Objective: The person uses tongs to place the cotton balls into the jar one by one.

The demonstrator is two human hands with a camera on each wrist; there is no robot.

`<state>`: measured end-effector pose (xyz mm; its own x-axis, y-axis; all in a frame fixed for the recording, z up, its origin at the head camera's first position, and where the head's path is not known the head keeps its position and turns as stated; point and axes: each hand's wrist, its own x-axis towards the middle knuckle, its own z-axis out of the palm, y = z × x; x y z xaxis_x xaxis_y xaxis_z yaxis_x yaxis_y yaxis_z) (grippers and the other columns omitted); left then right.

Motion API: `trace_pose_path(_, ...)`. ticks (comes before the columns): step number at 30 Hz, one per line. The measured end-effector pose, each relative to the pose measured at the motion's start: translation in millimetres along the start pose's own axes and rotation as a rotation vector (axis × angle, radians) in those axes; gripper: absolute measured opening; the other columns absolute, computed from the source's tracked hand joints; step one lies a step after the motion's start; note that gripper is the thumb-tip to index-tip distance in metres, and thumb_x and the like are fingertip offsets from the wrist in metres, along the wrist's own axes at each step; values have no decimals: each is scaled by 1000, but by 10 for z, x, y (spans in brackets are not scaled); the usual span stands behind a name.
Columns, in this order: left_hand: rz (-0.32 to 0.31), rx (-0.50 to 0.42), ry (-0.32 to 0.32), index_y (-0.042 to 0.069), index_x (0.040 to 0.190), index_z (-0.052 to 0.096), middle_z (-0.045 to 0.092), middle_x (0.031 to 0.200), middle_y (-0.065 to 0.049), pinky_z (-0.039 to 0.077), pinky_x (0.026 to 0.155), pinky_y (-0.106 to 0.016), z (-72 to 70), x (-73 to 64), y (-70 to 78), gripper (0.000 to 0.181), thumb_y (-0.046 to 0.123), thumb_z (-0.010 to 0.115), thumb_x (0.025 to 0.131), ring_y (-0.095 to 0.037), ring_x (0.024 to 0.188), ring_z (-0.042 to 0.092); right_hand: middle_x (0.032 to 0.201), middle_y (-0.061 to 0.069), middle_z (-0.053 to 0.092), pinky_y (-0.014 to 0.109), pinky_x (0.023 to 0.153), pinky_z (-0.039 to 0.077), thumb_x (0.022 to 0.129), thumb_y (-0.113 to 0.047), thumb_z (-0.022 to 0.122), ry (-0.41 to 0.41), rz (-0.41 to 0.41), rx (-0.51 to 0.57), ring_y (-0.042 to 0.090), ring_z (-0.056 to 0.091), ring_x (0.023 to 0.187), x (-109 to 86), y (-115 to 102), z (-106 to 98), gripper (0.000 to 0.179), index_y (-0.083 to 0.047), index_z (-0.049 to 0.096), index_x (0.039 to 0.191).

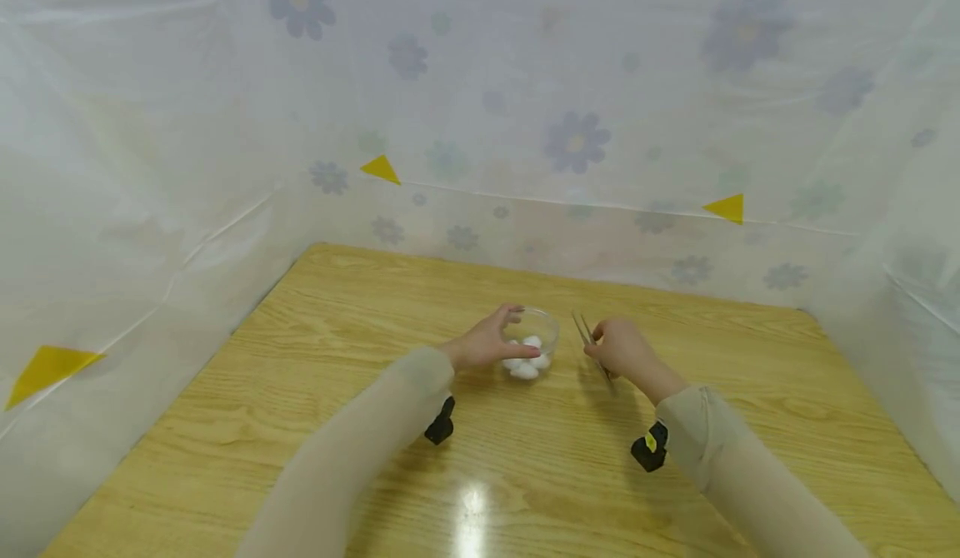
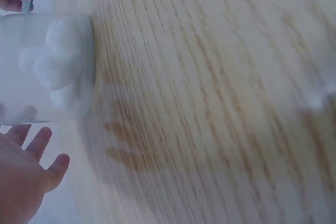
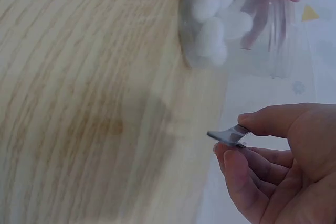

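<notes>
My left hand (image 1: 486, 343) holds a clear round jar (image 1: 553, 337) at its left side, thumb across the front and a finger at the back of the rim. Several white cotton balls (image 3: 211, 38) lie at the bottom of the jar, which stands on the table. To the right of it, my right hand (image 1: 628, 348) pinches metal tweezers (image 3: 229, 136) between thumb and fingers. In the head view, the two slim prongs point up and away, apart at their ends and beside the jar.
The wood-grain table (image 1: 360, 308) spreads out around both hands. Translucent sheeting with flower prints (image 1: 577, 143) encloses its back and sides. Yellow triangular flags (image 1: 726, 208) hang along the sheeting. Each wrist carries a black camera mount (image 1: 649, 448).
</notes>
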<state>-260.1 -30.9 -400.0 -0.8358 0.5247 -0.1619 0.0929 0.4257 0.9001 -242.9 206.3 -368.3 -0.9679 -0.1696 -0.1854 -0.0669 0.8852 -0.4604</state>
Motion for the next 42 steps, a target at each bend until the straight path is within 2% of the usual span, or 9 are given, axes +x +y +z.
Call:
trace_pose_path(4, -1, 5, 9, 22, 149, 17, 25, 153, -9, 41, 102, -44, 11, 6, 15, 85, 42, 67, 84, -30, 126, 47, 57, 6, 57, 25, 48, 48, 91, -12, 57, -9, -18, -40, 9, 47, 42, 34, 18, 76, 37, 15, 54, 116)
trace_pose_path(8, 3, 17, 13, 21, 149, 18, 26, 153, -9, 42, 102, -44, 29, -6, 47, 85, 42, 68, 84, -30, 125, 49, 48, -1, 46, 23, 45, 41, 90, -12, 57, -16, -18, -50, 8, 41, 39, 45, 18, 132, 19, 6, 61, 89)
trace_pose_path(12, 11, 25, 13, 19, 149, 17, 27, 152, -11, 42, 101, -43, 55, -15, 71, 87, 42, 68, 83, -30, 122, 52, 45, -3, 40, 21, 42, 36, 88, -11, 57, -21, -6, -59, 8, 39, 37, 46, 26, 176, 24, -7, 52, 65)
trace_pose_path(20, 8, -3, 18, 19, 150, 17, 27, 152, -11, 43, 101, -43, 95, -16, 91, 89, 41, 70, 82, -30, 122, 51, 50, 0, 44, 20, 39, 36, 81, -6, 57, 1, 1, -69, 9, 41, 39, 36, 88, 264, 23, -8, 48, 59)
trace_pose_path(29, 13, -18, -5, 19, 150, 17, 26, 152, -12, 43, 100, -43, 130, -21, 110, 88, 39, 70, 83, -29, 123, 50, 39, -6, 38, 19, 38, 32, 77, -6, 59, 5, -31, -76, 7, 37, 35, -1, 84, 321, 31, -12, 43, 51)
trace_pose_path(33, 13, -45, -5, 18, 151, 12, 24, 153, -13, 44, 99, -42, 145, -18, 118, 91, 36, 71, 83, -31, 122, 51, 42, -4, 40, 19, 37, 32, 81, -10, 60, -4, -28, -70, 7, 38, 35, 5, 83, 326, 25, -7, 48, 60)
trace_pose_path(36, 7, -67, 12, 18, 151, 7, 19, 155, -14, 41, 103, -43, 146, -16, 117, 96, 34, 72, 82, -32, 131, 42, 57, 5, 52, 22, 40, 38, 86, -17, 60, -17, 9, -78, 12, 46, 41, 14, 65, 296, 22, 5, 54, 83)
trace_pose_path(39, 10, -41, 41, 17, 151, 4, 14, 157, -11, 34, 109, -45, 132, -19, 111, 100, 33, 73, 81, -31, 140, 27, 86, 21, 64, 32, 56, 50, 90, -25, 57, -18, 34, -107, 22, 60, 61, 1, 41, 230, 45, 13, 51, 112)
trace_pose_path(42, 28, 37, 76, 16, 152, 7, 14, 157, -9, 29, 111, -47, 96, -27, 95, 102, 35, 75, 79, -29, 143, 21, 112, 29, 60, 44, 75, 51, 93, -34, 54, -19, 40, -111, 35, 63, 89, -32, 21, 159, 59, 13, 44, 127)
